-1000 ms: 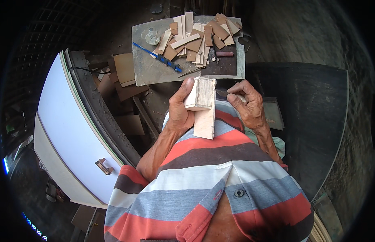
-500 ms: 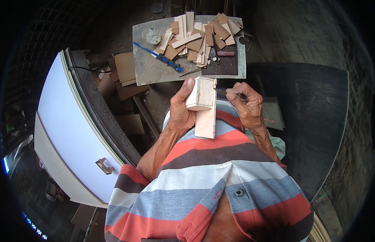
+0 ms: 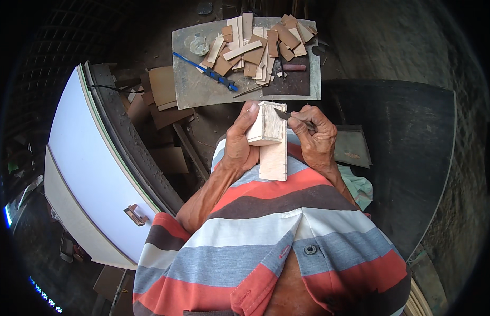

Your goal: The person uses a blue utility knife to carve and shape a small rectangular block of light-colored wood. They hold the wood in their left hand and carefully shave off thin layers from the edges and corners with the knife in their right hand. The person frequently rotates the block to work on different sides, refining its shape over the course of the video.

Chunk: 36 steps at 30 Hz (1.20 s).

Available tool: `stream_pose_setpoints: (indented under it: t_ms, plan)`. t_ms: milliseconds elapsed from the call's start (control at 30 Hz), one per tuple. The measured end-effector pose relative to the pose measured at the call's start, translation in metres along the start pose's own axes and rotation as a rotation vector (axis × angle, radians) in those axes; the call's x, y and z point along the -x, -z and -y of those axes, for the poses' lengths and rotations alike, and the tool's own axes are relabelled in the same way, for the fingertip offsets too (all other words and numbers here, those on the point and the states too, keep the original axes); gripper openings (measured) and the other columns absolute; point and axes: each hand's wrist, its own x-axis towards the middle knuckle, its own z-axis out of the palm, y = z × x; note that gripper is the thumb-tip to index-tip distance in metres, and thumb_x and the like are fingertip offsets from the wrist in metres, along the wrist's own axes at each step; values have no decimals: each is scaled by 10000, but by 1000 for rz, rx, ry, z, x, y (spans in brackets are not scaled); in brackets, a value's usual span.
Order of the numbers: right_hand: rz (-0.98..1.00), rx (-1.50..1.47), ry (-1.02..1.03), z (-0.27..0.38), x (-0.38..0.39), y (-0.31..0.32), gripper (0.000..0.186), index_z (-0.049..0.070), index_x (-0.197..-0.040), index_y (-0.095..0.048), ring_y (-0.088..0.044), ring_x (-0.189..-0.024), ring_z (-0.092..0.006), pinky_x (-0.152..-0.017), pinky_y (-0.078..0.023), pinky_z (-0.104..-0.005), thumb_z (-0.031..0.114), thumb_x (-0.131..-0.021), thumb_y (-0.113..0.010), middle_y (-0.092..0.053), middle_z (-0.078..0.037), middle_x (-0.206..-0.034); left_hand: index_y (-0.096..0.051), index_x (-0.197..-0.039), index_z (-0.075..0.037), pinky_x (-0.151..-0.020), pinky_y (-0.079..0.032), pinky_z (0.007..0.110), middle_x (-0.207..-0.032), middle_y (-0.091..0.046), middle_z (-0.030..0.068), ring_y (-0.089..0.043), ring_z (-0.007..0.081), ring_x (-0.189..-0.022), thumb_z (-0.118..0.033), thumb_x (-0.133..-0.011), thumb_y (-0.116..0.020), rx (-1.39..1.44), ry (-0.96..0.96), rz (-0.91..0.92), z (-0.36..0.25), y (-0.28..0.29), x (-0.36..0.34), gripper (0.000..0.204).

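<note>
My left hand (image 3: 239, 141) is closed around the left side of a small pale wooden box (image 3: 273, 125), its thumb along the upper left edge. A flat strip of the same pale wood (image 3: 273, 162) extends from beneath the box toward my lap; how the two join is hidden. Pinched in my right hand (image 3: 317, 136) is a narrow dark blade (image 3: 282, 113), pointed at the tip. That tip lies over the box's upper right face; whether it touches the wood I cannot tell. The blade's rear end is covered by my fingers.
Ahead stands a grey work board (image 3: 184, 89) with a heap of thin wood pieces (image 3: 250, 50), a blue cutter-like tool (image 3: 205, 72) and a clear dish (image 3: 199, 46). A white panel with a handle (image 3: 100, 168) fills the left. A dark board (image 3: 408, 152) lies to the right.
My right hand has moved left, bringing the blade from beside the box to over its upper right face. The box and my left hand have shifted slightly right.
</note>
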Motion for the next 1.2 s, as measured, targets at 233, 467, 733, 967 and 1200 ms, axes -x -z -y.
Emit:
stream_pose_setpoints:
  t_ms: [233, 467, 733, 967, 1200]
  plan:
    - [-21, -117, -41, -2, 0, 8, 226, -12, -867, -575, -510, -620, -72, -548, -419, -237, 197, -940, -620, -552, -26, -689, -562, -1098, -55, -751, -574, 348, -979, -657, 98, -665, 197, -858, -325, -971, -486, 112, -10, 57, -1, 1, 4, 308]
    - [52, 115, -41, 2, -10, 17, 231, -12, -838, -591, -478, -558, -83, -501, -389, -255, 188, -953, -597, -536, -24, -622, -567, -1093, -47, -746, -576, 354, -974, -661, 108, -669, 203, -855, -319, -971, -487, 130, 11, 65, -1, 1, 0, 309]
    - [119, 175, 10, 7, -13, 19, 217, -16, -816, -623, -529, -584, -116, -540, -428, -276, 163, -940, -606, -582, -62, -644, -533, -1092, -75, -769, -558, 363, -977, -636, 93, -656, 196, -875, -356, -976, -476, 84, 35, 88, 1, 7, 0, 309]
    - [236, -35, -279, 5, -10, 26, 270, 8, -756, -604, -470, -556, -59, -496, -374, -236, 206, -939, -616, -510, 14, -616, -533, -1079, -79, -763, -561, 363, -975, -636, 79, -656, 185, -863, -345, -977, -473, 115, 48, 78, 3, 5, -1, 290]
    - [114, -197, -242, -2, -5, 36, 223, 3, -865, -610, -490, -606, -54, -518, -397, -226, 206, -956, -593, -535, 9, -677, -548, -1086, -49, -730, -570, 342, -954, -643, 104, -658, 199, -819, -333, -958, -489, -21, -32, 17, -1, -2, -1, 317]
